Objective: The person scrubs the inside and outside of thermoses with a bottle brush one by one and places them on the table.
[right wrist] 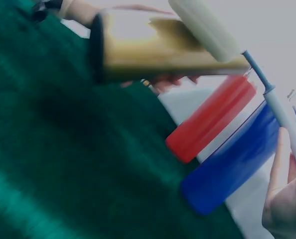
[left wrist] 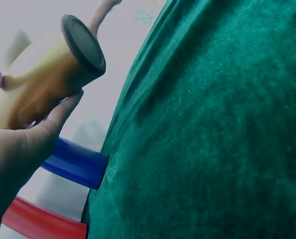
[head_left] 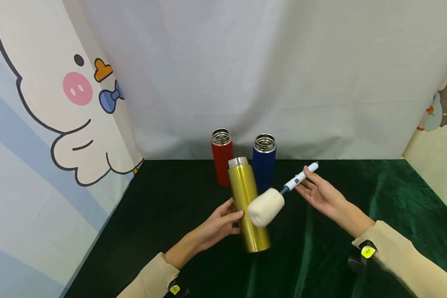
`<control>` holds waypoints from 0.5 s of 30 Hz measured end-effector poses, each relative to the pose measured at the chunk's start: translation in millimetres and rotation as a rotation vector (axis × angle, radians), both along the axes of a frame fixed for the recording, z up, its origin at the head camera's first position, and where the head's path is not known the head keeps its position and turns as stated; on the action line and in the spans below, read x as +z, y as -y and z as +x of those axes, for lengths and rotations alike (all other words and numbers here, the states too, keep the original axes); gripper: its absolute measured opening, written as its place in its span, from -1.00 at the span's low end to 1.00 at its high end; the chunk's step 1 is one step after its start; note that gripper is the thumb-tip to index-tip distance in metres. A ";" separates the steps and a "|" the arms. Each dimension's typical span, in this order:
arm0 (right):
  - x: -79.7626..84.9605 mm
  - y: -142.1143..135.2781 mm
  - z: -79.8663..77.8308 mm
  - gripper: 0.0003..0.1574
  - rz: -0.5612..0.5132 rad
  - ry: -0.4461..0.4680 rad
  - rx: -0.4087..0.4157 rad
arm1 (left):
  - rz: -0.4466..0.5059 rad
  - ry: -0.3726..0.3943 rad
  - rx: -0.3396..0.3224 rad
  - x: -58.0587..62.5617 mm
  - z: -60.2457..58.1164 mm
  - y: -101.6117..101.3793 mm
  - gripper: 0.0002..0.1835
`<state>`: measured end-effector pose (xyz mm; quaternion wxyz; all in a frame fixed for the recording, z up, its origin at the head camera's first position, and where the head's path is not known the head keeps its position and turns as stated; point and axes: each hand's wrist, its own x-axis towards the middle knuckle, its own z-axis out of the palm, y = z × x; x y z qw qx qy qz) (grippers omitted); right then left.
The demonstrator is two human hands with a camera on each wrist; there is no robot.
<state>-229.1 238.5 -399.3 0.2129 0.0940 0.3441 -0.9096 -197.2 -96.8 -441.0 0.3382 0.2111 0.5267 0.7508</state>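
My left hand (head_left: 219, 223) grips a gold thermos bottle (head_left: 250, 215) around its middle, raised off the cloth and tilted, its steel mouth uncapped at the top. In the left wrist view the dark base of the gold bottle (left wrist: 43, 84) faces the camera. My right hand (head_left: 322, 192) pinches the white handle of a bottle brush (head_left: 266, 207) between thumb and fingers. The brush's white sponge head hangs down to the left, in front of the gold bottle in the head view; whether they touch I cannot tell. In the right wrist view the sponge (right wrist: 208, 30) overlaps the gold bottle's side.
A red thermos bottle (head_left: 222, 161) and a blue thermos bottle (head_left: 264, 165) stand uncapped, side by side, at the back of the dark green cloth (head_left: 152, 215). Behind them hangs a pale grey curtain (head_left: 208, 62). A cartoon-printed sheet (head_left: 41, 165) borders the left side.
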 end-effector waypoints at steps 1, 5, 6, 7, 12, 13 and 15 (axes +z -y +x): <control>4.9 2.3 -2.3 -0.64 -0.037 -0.005 -0.016 | -0.018 -0.015 -0.008 -0.1 1.0 0.3 -0.26; 18.5 7.1 -7.4 -0.58 -0.152 -0.020 -0.087 | -0.054 -0.045 -0.037 -0.7 3.4 1.6 -0.20; 19.8 7.5 -7.3 -0.57 -0.172 -0.024 -0.098 | -0.053 -0.047 -0.039 -0.7 3.5 1.5 -0.20; 20.3 7.8 -6.5 -0.58 -0.193 -0.025 -0.107 | -0.049 -0.047 -0.041 -0.8 3.3 1.6 -0.21; 10.9 7.0 3.4 -0.62 -0.267 -0.001 -0.100 | 0.021 0.002 -0.011 -2.8 1.4 3.9 -0.29; 7.9 6.4 5.9 -0.65 -0.263 0.010 -0.095 | 0.036 0.009 0.001 -3.9 0.9 4.7 -0.30; 1.2 5.1 10.9 -0.69 -0.230 0.029 -0.072 | 0.064 0.014 0.028 -5.9 0.3 6.0 -0.32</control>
